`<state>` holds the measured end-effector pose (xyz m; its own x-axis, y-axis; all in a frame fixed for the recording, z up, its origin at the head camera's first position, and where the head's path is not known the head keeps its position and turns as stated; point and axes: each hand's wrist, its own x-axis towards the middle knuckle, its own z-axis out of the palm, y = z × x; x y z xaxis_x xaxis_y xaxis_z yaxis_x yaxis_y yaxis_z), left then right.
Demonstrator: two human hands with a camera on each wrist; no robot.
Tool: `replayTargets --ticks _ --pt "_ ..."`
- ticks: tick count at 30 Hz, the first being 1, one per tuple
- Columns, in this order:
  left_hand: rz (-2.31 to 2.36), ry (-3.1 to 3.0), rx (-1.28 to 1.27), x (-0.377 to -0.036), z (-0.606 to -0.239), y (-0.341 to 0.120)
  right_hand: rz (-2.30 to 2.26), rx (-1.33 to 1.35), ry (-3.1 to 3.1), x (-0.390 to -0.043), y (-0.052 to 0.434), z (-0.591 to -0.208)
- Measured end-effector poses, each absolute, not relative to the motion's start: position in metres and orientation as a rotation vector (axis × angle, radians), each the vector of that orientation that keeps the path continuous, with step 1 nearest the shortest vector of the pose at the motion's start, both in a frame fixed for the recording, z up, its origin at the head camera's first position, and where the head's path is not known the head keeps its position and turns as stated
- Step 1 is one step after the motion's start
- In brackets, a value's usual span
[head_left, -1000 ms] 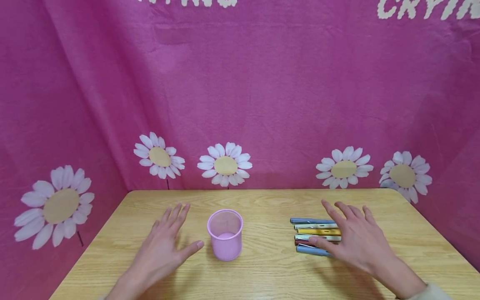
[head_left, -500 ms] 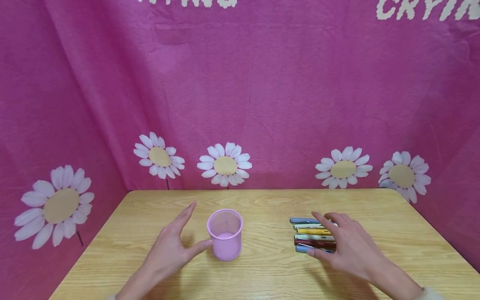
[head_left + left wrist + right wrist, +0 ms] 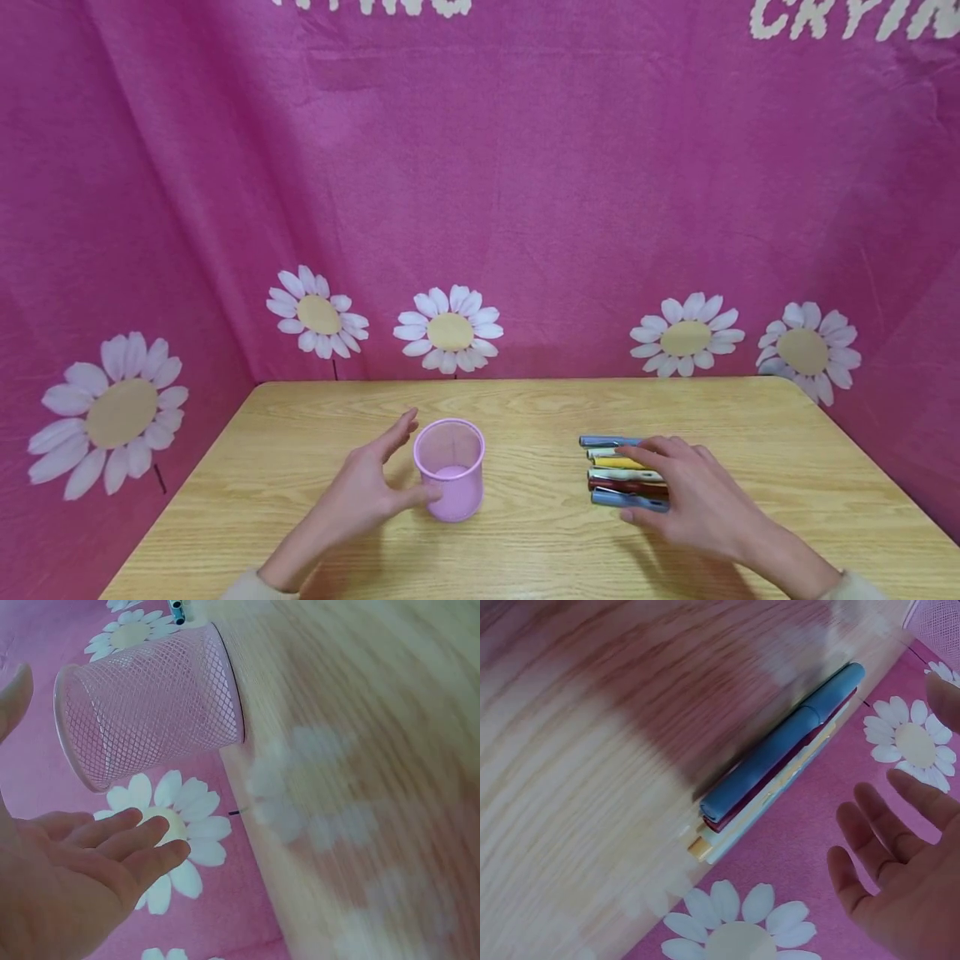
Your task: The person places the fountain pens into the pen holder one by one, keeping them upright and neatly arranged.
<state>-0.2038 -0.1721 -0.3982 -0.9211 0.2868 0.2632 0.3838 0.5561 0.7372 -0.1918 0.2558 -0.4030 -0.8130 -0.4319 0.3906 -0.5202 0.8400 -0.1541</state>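
Observation:
A pink mesh pen holder stands upright on the table, left of its middle. Beside it is my left hand, thumb and fingers spread apart, the thumb overlapping the holder's near wall in the head view. The left wrist view shows a gap between those fingers and the mesh cup. Several capped pens lie side by side to the right: blue ones, pale green ones, a yellow one and a dark red one. Over their right ends hovers my right hand, fingers loosely bent, holding nothing.
The wooden table has a rounded far edge. A magenta cloth printed with white daisies and lettering hangs behind it and along both sides. Wood surface separates the holder from the pens.
My left hand has moved right to the pen holder, its fingers turning sideways. My right hand has come lower over the pens and its fingers have drawn in. Holder and pens have stayed put.

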Motion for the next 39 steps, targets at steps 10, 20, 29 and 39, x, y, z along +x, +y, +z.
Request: replayTargets --ticks 10,20,29,39 --pt "-1.540 -2.591 -0.691 -0.214 -0.404 -0.168 0.499 0.821 -2.765 -0.199 0.266 -0.409" --pt "-1.854 -2.518 -0.822 -0.222 -0.405 -0.169 0.689 0.888 -2.837 -0.205 0.275 -0.412" --pt "-2.046 -2.473 -0.797 -0.227 -0.409 -0.173 0.820 0.858 -2.892 -0.208 0.278 -0.414" --pt "-2.180 -2.434 -0.789 -0.232 -0.411 -0.178 0.853 0.892 -2.909 -0.211 0.279 -0.416"
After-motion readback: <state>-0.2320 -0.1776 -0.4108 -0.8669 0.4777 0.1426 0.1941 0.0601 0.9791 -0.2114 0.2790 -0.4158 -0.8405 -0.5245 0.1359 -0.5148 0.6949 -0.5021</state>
